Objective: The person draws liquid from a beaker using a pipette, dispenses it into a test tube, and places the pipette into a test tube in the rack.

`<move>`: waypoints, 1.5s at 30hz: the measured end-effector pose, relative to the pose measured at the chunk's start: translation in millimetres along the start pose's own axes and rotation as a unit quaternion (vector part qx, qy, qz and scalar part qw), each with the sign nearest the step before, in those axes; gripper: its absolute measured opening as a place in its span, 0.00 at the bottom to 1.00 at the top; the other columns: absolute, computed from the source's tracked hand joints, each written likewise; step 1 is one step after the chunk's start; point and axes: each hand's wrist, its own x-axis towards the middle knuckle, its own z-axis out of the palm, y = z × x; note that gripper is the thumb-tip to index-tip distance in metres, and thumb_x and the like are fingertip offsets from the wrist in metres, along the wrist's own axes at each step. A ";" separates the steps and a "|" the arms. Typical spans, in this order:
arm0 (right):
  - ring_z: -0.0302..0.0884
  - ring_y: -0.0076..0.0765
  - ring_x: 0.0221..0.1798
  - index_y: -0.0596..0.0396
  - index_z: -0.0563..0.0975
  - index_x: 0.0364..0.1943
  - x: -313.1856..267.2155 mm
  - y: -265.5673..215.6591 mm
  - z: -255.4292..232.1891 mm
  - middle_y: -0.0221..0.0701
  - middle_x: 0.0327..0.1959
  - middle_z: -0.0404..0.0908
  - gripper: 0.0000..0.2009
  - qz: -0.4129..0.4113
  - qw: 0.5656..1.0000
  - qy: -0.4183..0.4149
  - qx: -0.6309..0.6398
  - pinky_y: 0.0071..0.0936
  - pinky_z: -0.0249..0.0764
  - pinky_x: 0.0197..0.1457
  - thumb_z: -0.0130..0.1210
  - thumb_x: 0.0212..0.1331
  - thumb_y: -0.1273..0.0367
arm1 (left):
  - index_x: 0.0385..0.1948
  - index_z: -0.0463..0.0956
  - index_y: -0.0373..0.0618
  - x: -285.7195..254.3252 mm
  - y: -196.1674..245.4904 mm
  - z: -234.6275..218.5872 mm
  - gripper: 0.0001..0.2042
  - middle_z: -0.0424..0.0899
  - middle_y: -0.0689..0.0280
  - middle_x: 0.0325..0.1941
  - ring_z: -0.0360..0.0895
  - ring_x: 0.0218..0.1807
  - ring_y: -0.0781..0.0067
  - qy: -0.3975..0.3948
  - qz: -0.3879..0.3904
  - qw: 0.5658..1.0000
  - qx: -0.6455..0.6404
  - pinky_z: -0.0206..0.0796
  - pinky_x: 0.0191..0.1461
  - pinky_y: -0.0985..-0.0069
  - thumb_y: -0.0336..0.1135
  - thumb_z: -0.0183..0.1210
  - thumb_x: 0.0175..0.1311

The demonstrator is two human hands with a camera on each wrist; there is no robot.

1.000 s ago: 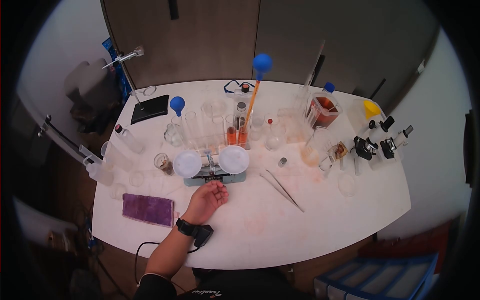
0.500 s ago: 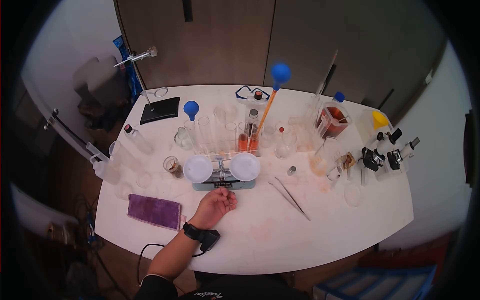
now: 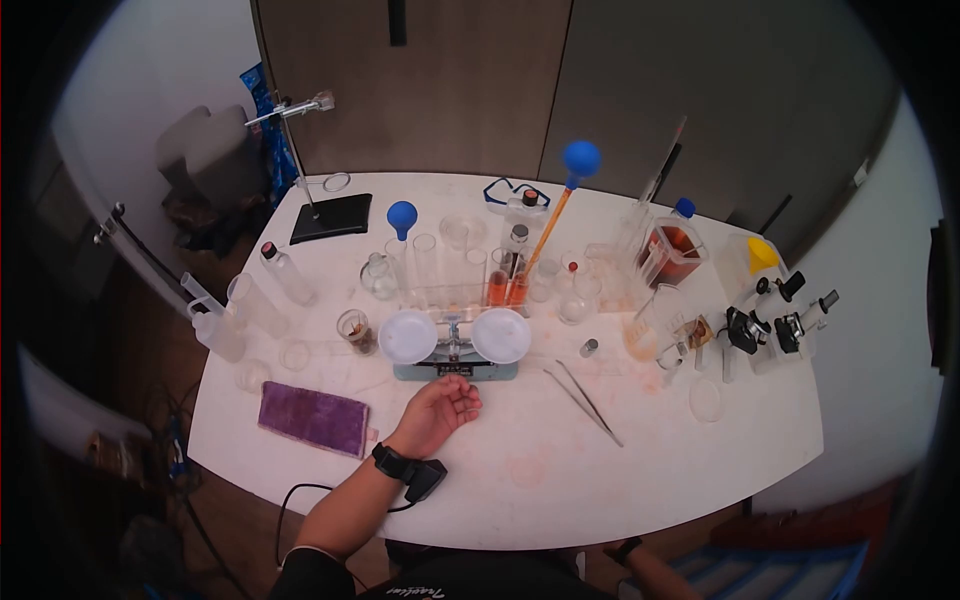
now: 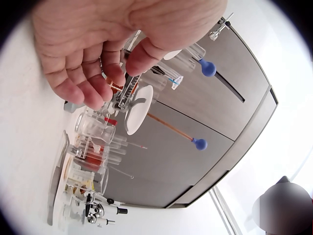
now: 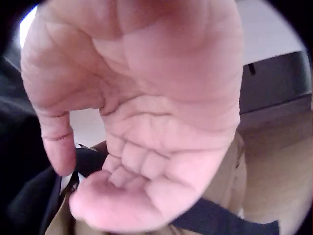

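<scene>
A pan balance with a blue-grey base (image 3: 415, 371) stands at the middle of the table, its left white pan (image 3: 407, 338) and right white pan (image 3: 502, 336) level or nearly so. Just in front of the base is my left hand (image 3: 437, 413), palm turned inward, fingers loosely bent and nothing held. From the left wrist, its thumb and fingertips overlap the balance's graduated beam (image 4: 130, 90). Down by my lap, below the table edge, my right hand (image 5: 161, 112) hangs with relaxed, bent fingers and holds nothing.
Metal tweezers (image 3: 588, 405) lie right of the balance, near a small grey cylinder (image 3: 590, 347). A purple cloth (image 3: 313, 418) lies to the left. Behind stand test tubes with orange liquid (image 3: 497, 288) and a blue-bulbed pipette (image 3: 552, 232). Two microscopes (image 3: 790, 333) are at the right.
The head view has swung left, so the table appears farther right. My left hand stays in front of the balance. My right forearm has come into view at the bottom right.
</scene>
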 end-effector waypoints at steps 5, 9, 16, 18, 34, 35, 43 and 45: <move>0.81 0.50 0.37 0.60 0.79 0.39 4.5 -7.5 3.6 0.47 0.35 0.81 0.16 -0.023 1.000 -0.008 0.000 0.42 0.75 0.40 0.54 0.61 0.60 | 0.36 0.72 0.46 -0.4 0.4 -1.0 0.06 0.79 0.64 0.40 0.76 0.46 0.69 0.001 0.004 1.000 0.006 0.67 0.54 0.71 0.36 0.49 0.67; 0.81 0.50 0.37 0.60 0.79 0.39 9.8 -13.7 6.2 0.47 0.36 0.81 0.16 -0.038 0.999 -0.014 0.002 0.42 0.75 0.40 0.54 0.61 0.60 | 0.36 0.72 0.46 0.3 0.7 -1.5 0.06 0.79 0.64 0.40 0.76 0.46 0.69 0.003 -0.005 1.000 -0.002 0.67 0.54 0.71 0.36 0.50 0.66; 0.80 0.50 0.38 0.60 0.79 0.40 8.0 -17.6 1.9 0.47 0.36 0.81 0.15 -0.057 0.998 -0.022 -0.002 0.42 0.75 0.41 0.54 0.61 0.60 | 0.36 0.72 0.47 0.0 1.6 0.7 0.04 0.78 0.64 0.41 0.76 0.46 0.69 -0.002 -0.008 1.000 0.003 0.66 0.55 0.71 0.34 0.49 0.65; 0.80 0.50 0.38 0.60 0.79 0.40 5.7 -18.3 1.3 0.47 0.37 0.81 0.15 -0.062 0.998 -0.026 -0.003 0.42 0.75 0.41 0.54 0.61 0.60 | 0.35 0.71 0.47 -0.1 0.8 0.1 0.04 0.78 0.64 0.41 0.75 0.46 0.69 -0.002 -0.009 1.000 0.008 0.66 0.55 0.71 0.33 0.49 0.64; 0.80 0.50 0.39 0.60 0.79 0.41 -8.6 -34.5 0.3 0.48 0.38 0.81 0.15 -0.105 0.994 -0.029 -0.001 0.42 0.74 0.41 0.55 0.61 0.61 | 0.32 0.70 0.49 -0.9 1.4 3.1 0.02 0.78 0.64 0.39 0.76 0.45 0.70 -0.003 -0.001 1.000 0.010 0.66 0.54 0.71 0.32 0.50 0.63; 0.80 0.50 0.40 0.60 0.79 0.41 -10.2 -35.4 -0.2 0.48 0.38 0.81 0.15 -0.108 0.994 -0.029 -0.001 0.42 0.74 0.41 0.55 0.61 0.61 | 0.32 0.71 0.49 -1.1 1.4 3.2 0.02 0.78 0.64 0.39 0.76 0.45 0.69 -0.002 -0.002 1.000 0.007 0.66 0.55 0.71 0.33 0.50 0.63; 0.80 0.50 0.40 0.60 0.79 0.41 -9.3 -45.5 -2.0 0.48 0.39 0.80 0.14 -0.141 0.989 -0.031 -0.003 0.41 0.74 0.42 0.55 0.61 0.62 | 0.32 0.71 0.50 -1.3 0.9 1.8 0.02 0.79 0.64 0.39 0.76 0.46 0.69 -0.009 -0.002 1.000 0.000 0.66 0.55 0.71 0.33 0.50 0.64; 0.80 0.50 0.40 0.60 0.79 0.41 -9.9 -48.1 -2.5 0.48 0.39 0.80 0.14 -0.149 0.988 -0.032 -0.004 0.41 0.74 0.42 0.55 0.61 0.62 | 0.32 0.71 0.49 -1.4 0.2 1.6 0.02 0.78 0.64 0.39 0.76 0.46 0.69 -0.007 -0.001 1.000 0.000 0.66 0.55 0.71 0.33 0.50 0.64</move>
